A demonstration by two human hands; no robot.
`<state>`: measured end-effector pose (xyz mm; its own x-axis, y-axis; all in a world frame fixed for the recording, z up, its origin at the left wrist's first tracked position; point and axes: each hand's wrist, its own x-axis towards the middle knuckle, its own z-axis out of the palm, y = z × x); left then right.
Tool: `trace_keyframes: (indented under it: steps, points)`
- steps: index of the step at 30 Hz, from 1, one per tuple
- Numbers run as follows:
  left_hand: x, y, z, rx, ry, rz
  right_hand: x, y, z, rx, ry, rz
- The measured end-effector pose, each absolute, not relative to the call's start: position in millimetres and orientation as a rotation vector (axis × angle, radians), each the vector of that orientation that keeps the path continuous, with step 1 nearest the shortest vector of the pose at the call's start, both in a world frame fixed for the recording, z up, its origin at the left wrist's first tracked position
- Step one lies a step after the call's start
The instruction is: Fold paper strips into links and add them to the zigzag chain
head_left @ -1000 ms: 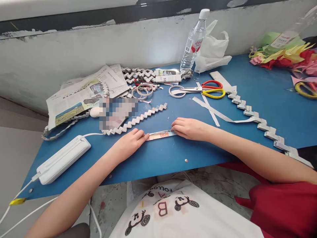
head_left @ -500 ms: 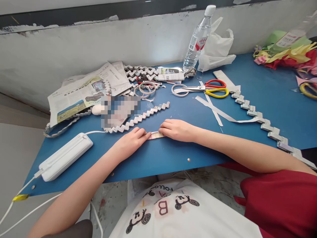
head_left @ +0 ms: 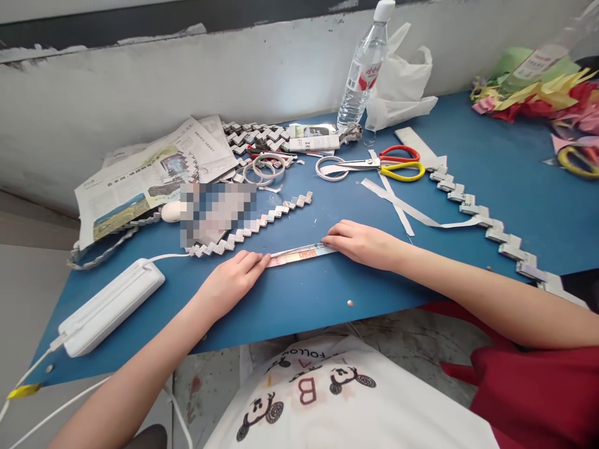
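Note:
A narrow folded strip of printed paper (head_left: pixel 298 254) lies flat on the blue table in front of me. My left hand (head_left: pixel 234 279) has its fingers closed together on the strip's left end. The right end is under the closed fingertips of my right hand (head_left: pixel 359 244). Between the two hands the strip's middle shows, with orange-red print and a crease along it. Just beyond my left hand is a zigzag chain of folded paper (head_left: pixel 262 223). Another folded-paper chain (head_left: pixel 484 221) runs beside my right forearm.
Scissors (head_left: pixel 374 163) with red and yellow handles lie past my right hand, near white paper strips (head_left: pixel 421 216) and tape rings (head_left: pixel 270 167). Newspaper (head_left: pixel 140 174), a water bottle (head_left: pixel 360 72) and a plastic bag (head_left: pixel 402 87) stand behind. A white power bank-like box (head_left: pixel 112 305) with cables is at left.
My hands have moved apart along the paper strip, the right one further right and the left one to the left. More of the strip shows between them. The view has shifted slightly.

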<state>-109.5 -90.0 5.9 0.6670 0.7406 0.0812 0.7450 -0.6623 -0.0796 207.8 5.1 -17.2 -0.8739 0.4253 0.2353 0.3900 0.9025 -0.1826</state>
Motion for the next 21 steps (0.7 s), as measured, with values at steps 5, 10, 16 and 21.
trace_keyframes:
  steps: [5, 10, 16, 21]
  points:
    - [-112.3, -96.1, 6.7, -2.716, -1.243, -0.122, 223.7, 6.4, -15.1, -0.648, -2.807, 0.185]
    - [-111.4, -96.6, 7.4, -2.668, -1.198, -0.070, 227.9, 14.5, -16.4, -0.601, -2.750, 0.262]
    - [-108.2, -97.8, 9.9, -2.635, -1.124, 0.049, 230.6, 18.7, -13.7, -0.407, -2.866, 0.069]
    - [-104.8, -105.5, 12.2, -2.641, -1.248, 0.194, 230.1, 4.0, -11.8, -0.350, -2.956, -0.344]
